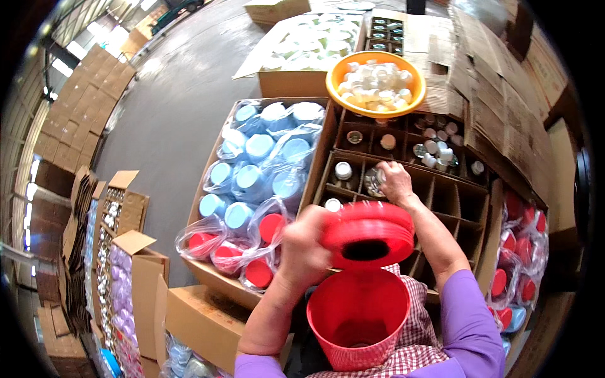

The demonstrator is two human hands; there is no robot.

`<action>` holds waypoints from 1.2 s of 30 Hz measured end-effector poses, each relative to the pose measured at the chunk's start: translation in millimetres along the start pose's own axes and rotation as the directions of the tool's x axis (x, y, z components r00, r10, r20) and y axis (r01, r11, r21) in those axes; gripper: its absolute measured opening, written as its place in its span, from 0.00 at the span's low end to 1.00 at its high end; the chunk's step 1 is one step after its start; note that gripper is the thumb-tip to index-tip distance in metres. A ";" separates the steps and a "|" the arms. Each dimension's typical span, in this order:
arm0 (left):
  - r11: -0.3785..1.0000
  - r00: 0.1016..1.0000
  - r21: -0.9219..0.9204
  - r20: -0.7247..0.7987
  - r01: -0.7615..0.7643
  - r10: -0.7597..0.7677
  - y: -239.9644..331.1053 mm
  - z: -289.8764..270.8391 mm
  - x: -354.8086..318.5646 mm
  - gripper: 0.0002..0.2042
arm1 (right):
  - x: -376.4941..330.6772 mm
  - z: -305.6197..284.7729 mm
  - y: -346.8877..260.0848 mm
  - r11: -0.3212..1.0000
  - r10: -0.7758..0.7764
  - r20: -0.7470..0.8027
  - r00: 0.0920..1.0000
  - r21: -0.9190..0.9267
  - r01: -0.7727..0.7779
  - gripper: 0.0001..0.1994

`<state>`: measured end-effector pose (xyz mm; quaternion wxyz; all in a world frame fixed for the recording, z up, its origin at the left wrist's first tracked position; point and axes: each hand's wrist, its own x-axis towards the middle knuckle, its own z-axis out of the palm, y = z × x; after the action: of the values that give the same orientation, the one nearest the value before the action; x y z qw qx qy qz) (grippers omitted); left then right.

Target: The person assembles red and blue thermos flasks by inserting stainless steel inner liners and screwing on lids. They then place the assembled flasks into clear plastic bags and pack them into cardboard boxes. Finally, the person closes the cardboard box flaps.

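The work stands part-way, in my judgement. I find the red lid [370,225] off and the red bin [386,303] open beneath it, between my forearms. My left hand [304,246] is closed on the lid's edge and carries it tilted above the mouth of the bin; the fingers are blurred. My right hand [396,183] reaches into the divided carton [444,196], fingers bent and closed on the side of a clear glass jar [373,183]. Whether that jar is seated or raised in its cell, I cannot tell.

White-capped jars [343,170] occupy cells on the carton's left side; several cells to the right show bare cardboard only, so filling looks incomplete. The lid remains unseated.

Condition: the lid is glossy red, ringed, dark and oval at its centre, smeared by motion. The bin is red, round-mouthed and smooth inside, with no contents visible. The jar appears transparent, partly hidden by my fingers.

Adjacent stock: an orange basin [377,114] heaped with small white-capped bottles [378,82], and bagged blue canisters [258,148] to the left.
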<state>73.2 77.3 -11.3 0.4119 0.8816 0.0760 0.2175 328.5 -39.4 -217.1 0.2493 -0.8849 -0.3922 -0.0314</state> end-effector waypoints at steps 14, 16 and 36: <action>0.099 0.982 -0.994 0.025 0.044 -0.187 -16.0 37.3 -18.8 0.27 | -66.6 -281.4 -161.7 0.422 -0.761 -0.148 0.632 0.627 0.655 0.33; 0.175 0.995 -0.984 -0.051 -0.035 -0.084 -2.4 29.5 -36.7 0.25 | -74.5 -272.9 -153.4 0.278 -0.362 -0.165 0.917 0.920 0.275 0.39; 0.045 0.866 -0.986 -0.162 -0.161 -0.474 36.2 2.6 -86.3 0.28 | -150.3 -256.3 -158.9 0.640 -0.673 0.490 0.554 0.762 0.103 0.24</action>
<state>-4.4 25.0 -13.0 0.8899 0.2632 0.1005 0.3586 147.9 -170.5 35.3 0.3446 -0.5473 -0.6418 0.4121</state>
